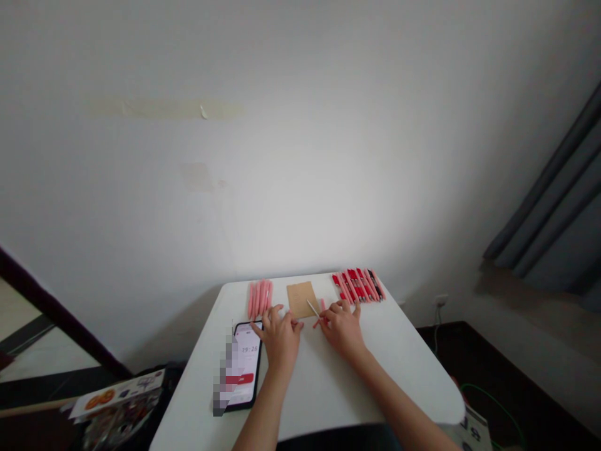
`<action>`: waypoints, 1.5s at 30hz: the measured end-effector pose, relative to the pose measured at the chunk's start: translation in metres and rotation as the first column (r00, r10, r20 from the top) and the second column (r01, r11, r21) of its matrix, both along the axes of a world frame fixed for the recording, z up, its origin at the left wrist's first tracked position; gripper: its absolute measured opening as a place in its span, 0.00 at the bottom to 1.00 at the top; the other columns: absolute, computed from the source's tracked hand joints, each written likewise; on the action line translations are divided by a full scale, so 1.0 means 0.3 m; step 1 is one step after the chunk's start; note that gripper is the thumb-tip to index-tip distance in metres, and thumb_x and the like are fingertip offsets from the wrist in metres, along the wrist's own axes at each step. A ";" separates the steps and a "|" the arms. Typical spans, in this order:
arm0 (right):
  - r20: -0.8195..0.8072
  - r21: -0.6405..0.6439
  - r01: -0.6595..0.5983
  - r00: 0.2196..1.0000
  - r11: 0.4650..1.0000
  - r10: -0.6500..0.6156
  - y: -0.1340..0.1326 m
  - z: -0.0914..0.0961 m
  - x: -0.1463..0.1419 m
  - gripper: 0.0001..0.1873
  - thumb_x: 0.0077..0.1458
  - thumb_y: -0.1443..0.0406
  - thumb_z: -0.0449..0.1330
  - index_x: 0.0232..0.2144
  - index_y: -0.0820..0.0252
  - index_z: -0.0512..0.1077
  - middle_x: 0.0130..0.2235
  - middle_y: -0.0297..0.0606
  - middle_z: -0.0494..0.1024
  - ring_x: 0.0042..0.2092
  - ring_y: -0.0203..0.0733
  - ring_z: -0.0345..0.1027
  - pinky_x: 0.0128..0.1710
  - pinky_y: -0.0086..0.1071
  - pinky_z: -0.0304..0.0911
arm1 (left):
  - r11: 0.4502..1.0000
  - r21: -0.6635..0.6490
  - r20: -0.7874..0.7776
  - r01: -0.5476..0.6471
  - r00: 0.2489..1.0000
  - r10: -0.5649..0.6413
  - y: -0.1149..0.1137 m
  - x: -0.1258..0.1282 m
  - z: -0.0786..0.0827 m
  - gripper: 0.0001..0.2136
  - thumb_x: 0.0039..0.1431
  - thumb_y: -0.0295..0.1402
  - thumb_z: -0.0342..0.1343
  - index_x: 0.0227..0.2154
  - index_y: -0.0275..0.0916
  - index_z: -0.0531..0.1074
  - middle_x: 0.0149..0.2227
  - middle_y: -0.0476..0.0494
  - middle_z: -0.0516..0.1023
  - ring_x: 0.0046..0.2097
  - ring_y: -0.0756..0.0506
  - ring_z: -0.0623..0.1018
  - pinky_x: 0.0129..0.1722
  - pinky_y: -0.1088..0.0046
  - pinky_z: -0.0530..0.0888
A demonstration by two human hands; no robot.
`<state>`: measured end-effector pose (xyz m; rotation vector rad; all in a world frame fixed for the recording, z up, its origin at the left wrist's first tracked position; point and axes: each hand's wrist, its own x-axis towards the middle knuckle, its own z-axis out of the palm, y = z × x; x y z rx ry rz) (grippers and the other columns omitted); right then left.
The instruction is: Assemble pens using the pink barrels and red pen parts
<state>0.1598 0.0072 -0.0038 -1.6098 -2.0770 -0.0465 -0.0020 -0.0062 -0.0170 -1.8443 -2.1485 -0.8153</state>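
My right hand [342,324] is closed, its fingertips pinched at the lower end of a thin white stick [312,307] that slants over a brown card [300,295]. A small reddish piece shows just below those fingertips. Behind them lies a short pink piece [323,304]. At the card's near left corner is my left hand [282,332], with thumb and forefinger brought together and the other fingers bent; what they hold, if anything, is too small to make out. Its outer fingers hang near the top of a phone [246,360].
Several pink pen-like tubes [260,299] lie in a row at the table's back left. At the back right is a row of pink, red and black pens [359,285]. The white table [328,394] stands against the wall; a bag of odds and ends [124,410] is at lower left.
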 end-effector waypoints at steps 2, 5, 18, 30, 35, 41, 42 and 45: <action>0.019 0.000 0.016 1.000 1.000 -0.016 -0.003 0.002 -0.001 0.07 0.56 0.62 0.58 0.33 0.50 0.77 0.37 0.36 0.79 0.49 0.48 0.62 0.59 0.59 0.29 | 1.000 -0.008 0.007 0.000 1.000 0.000 0.000 0.000 0.002 0.08 0.49 0.37 0.60 0.34 0.46 0.76 0.51 0.43 0.70 0.57 0.36 0.62 0.56 0.33 0.51; 0.015 0.007 0.038 0.999 0.999 -0.038 -0.004 0.000 -0.004 0.08 0.57 0.61 0.58 0.31 0.51 0.77 0.36 0.37 0.79 0.48 0.48 0.63 0.59 0.59 0.28 | 1.000 -0.013 0.013 0.004 1.000 -0.004 0.002 -0.003 0.001 0.08 0.49 0.37 0.60 0.34 0.46 0.76 0.52 0.43 0.70 0.57 0.36 0.62 0.56 0.33 0.51; -0.081 0.006 0.095 0.992 0.995 -0.094 0.018 0.007 0.069 0.11 0.59 0.65 0.54 0.35 0.52 0.77 0.37 0.37 0.79 0.47 0.44 0.65 0.56 0.45 0.45 | 0.994 0.112 -0.006 -0.015 1.000 0.016 0.002 -0.018 0.012 0.09 0.57 0.36 0.51 0.38 0.42 0.73 0.49 0.40 0.72 0.55 0.38 0.65 0.57 0.43 0.55; -0.012 -0.050 -0.033 0.999 0.998 0.033 -0.021 -0.011 0.110 0.11 0.55 0.68 0.57 0.38 0.49 0.76 0.42 0.35 0.76 0.49 0.43 0.62 0.55 0.41 0.47 | 0.982 0.131 -0.105 0.134 0.987 -0.120 0.011 -0.043 0.000 0.11 0.60 0.31 0.45 0.42 0.38 0.70 0.44 0.38 0.73 0.49 0.42 0.70 0.52 0.57 0.66; 0.022 -0.111 -0.069 0.997 0.991 0.072 -0.036 -0.028 0.111 0.14 0.57 0.68 0.55 0.44 0.53 0.73 0.46 0.39 0.74 0.48 0.43 0.63 0.47 0.33 0.56 | 0.980 0.087 -0.118 0.180 0.979 -0.169 -0.017 -0.040 -0.025 0.14 0.60 0.33 0.45 0.48 0.36 0.65 0.49 0.37 0.71 0.52 0.42 0.69 0.51 0.60 0.68; -0.017 -0.068 -0.073 0.997 0.995 0.072 -0.045 -0.043 0.101 0.11 0.58 0.67 0.54 0.42 0.54 0.73 0.44 0.38 0.74 0.47 0.41 0.63 0.47 0.33 0.56 | 0.984 0.059 -0.165 0.168 0.974 -0.156 -0.044 -0.037 -0.062 0.18 0.60 0.35 0.46 0.52 0.34 0.63 0.49 0.36 0.71 0.51 0.41 0.70 0.51 0.58 0.68; -0.037 -0.050 -0.072 0.997 0.996 0.070 -0.047 -0.043 0.097 0.10 0.58 0.66 0.55 0.40 0.54 0.74 0.43 0.38 0.74 0.46 0.42 0.63 0.47 0.33 0.56 | 0.984 0.061 -0.172 0.166 0.973 -0.154 -0.045 -0.036 -0.065 0.18 0.61 0.35 0.46 0.52 0.34 0.63 0.49 0.35 0.71 0.51 0.41 0.70 0.52 0.58 0.68; -0.071 0.012 -0.068 0.995 0.998 0.069 -0.053 -0.038 0.080 0.06 0.56 0.62 0.59 0.36 0.55 0.74 0.43 0.38 0.74 0.46 0.44 0.63 0.48 0.36 0.56 | 0.984 0.080 -0.177 0.161 0.974 -0.145 -0.046 -0.034 -0.067 0.18 0.61 0.36 0.46 0.52 0.34 0.63 0.48 0.36 0.72 0.51 0.41 0.70 0.52 0.58 0.67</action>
